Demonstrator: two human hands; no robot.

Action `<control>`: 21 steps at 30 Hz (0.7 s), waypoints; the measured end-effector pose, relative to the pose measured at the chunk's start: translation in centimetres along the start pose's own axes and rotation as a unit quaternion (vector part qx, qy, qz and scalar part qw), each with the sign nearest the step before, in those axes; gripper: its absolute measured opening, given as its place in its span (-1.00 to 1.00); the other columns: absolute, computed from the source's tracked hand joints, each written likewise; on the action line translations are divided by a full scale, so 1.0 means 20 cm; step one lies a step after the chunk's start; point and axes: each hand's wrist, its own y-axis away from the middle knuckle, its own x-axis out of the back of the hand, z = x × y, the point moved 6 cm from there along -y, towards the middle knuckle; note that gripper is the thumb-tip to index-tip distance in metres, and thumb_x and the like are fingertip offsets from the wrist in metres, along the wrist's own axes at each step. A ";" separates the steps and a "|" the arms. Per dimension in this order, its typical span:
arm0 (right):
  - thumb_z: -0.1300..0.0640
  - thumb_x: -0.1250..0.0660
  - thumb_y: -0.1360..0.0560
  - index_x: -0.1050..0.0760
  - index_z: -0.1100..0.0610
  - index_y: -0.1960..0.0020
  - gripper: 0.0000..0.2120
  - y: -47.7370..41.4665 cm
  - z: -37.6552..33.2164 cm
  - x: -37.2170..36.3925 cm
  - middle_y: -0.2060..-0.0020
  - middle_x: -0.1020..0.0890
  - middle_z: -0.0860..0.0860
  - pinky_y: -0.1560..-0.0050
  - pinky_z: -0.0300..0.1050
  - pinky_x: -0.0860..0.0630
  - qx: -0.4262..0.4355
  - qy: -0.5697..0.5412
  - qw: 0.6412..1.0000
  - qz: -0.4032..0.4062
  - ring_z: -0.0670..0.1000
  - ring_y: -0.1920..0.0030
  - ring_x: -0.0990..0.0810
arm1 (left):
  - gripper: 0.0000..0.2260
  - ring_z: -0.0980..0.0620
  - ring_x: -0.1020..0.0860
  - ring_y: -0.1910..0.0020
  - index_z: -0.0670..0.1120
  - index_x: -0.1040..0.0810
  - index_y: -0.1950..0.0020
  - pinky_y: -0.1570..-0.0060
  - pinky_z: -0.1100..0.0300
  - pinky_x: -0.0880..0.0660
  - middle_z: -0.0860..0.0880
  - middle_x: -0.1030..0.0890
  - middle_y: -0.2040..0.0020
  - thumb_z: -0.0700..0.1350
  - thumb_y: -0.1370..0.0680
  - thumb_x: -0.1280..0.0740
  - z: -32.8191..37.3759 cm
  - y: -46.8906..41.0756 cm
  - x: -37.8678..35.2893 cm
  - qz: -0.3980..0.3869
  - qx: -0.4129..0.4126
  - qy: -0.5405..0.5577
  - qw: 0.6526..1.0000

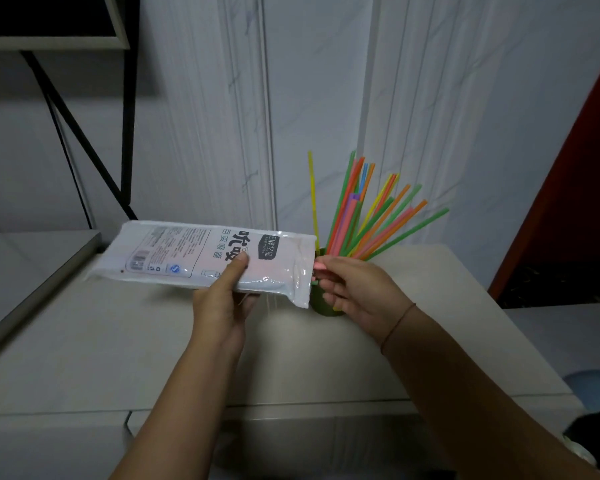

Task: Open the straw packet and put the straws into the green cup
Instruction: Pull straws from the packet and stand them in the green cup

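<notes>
My left hand point(226, 295) grips a white plastic straw packet point(174, 254), held roughly level above the table, thumb on top near the printed label. The packet's open end points right. My right hand point(355, 289) pinches the ends of a few straws point(321, 265) sticking out of that open end. Just behind and under my right hand stands the green cup point(321, 306), mostly hidden. Several coloured straws point(371, 220) fan up out of the cup, leaning to the right.
The beige table top point(153, 358) runs to a front edge near me, with a white marbled wall point(326, 98) close behind. A black metal shelf frame point(129, 133) stands at the far left. A red panel point(586, 168) rises at the right.
</notes>
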 end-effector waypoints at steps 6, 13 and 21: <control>0.38 -0.26 -0.49 -0.56 0.34 0.04 -0.89 0.01 -0.07 0.03 0.40 -0.55 0.10 0.38 -0.30 -0.50 0.115 0.016 0.993 0.031 -0.10 0.45 -0.52 | -0.74 0.08 -0.67 0.00 0.01 -0.58 -0.06 0.04 0.10 -0.62 0.04 -0.71 0.00 -0.24 -0.43 -0.45 -0.02 0.00 -0.01 -0.004 0.028 0.028 0.999; 0.37 -0.25 -0.51 -0.53 0.30 0.18 -0.87 0.00 -0.21 0.17 0.48 -0.54 0.07 0.45 -0.33 -0.50 0.122 -0.075 0.990 0.013 -0.13 0.52 -0.52 | -0.71 0.00 -0.70 0.11 -0.07 -0.51 -0.12 0.20 0.05 -0.65 -0.04 -0.73 0.15 -0.31 -0.46 -0.39 0.00 -0.05 0.09 0.062 0.075 0.154 0.983; 0.29 -0.29 -0.51 -0.54 0.26 0.05 -0.94 -0.05 -0.10 0.07 0.49 -0.52 0.01 0.53 -0.35 -0.40 0.070 -0.147 0.986 -0.039 -0.16 0.53 -0.46 | -0.79 0.04 -0.70 0.23 -0.07 -0.54 -0.02 0.18 0.04 -0.64 -0.01 -0.72 0.25 -0.31 -0.46 -0.38 -0.12 0.00 0.02 0.054 0.108 0.128 0.984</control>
